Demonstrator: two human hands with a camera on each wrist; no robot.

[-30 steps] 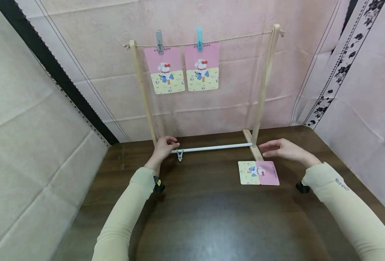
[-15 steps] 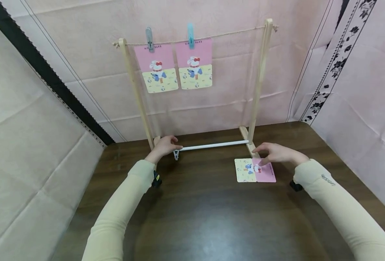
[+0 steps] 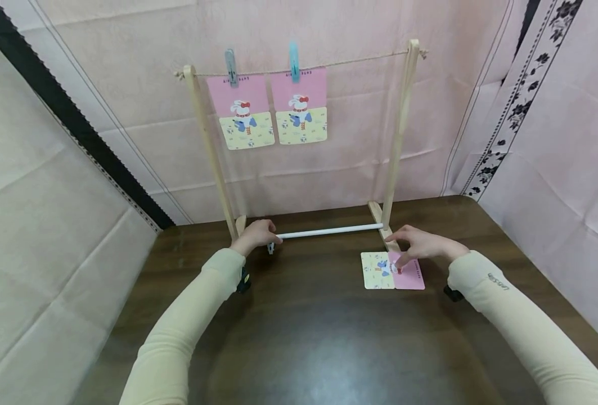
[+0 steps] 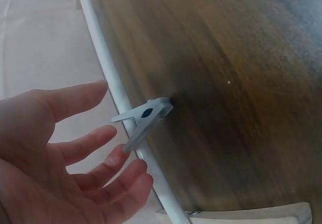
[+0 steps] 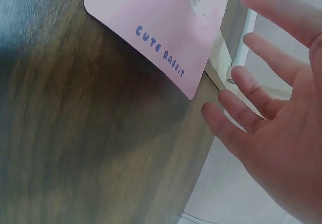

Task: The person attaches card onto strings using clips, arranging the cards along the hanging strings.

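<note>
A pink-and-yellow rabbit card (image 3: 380, 271) lies flat on the dark wooden table (image 3: 319, 337), by the rack's right foot. My right hand (image 3: 399, 260) hovers over it with fingers spread, and one fingertip touches the card's middle. The right wrist view shows the card (image 5: 161, 38) and the open right hand (image 5: 241, 53) above it. My left hand (image 3: 265, 236) sits at the left end of the white rod (image 3: 329, 230), fingers relaxed beside a grey clothespin (image 3: 270, 248) clipped on the rod. In the left wrist view the clothespin (image 4: 143, 118) lies just past my left hand (image 4: 110, 143), which holds nothing.
A wooden rack (image 3: 397, 129) stands at the table's back edge with a string (image 3: 354, 59) across its top. Two matching cards (image 3: 238, 109) (image 3: 300, 104) hang from it on a grey peg (image 3: 230, 59) and a blue peg (image 3: 294, 55). Pink cloth covers the walls behind.
My right hand has come down and left from beside the rack's foot onto the card. The left hand has stayed by the clothespin on the rod.
</note>
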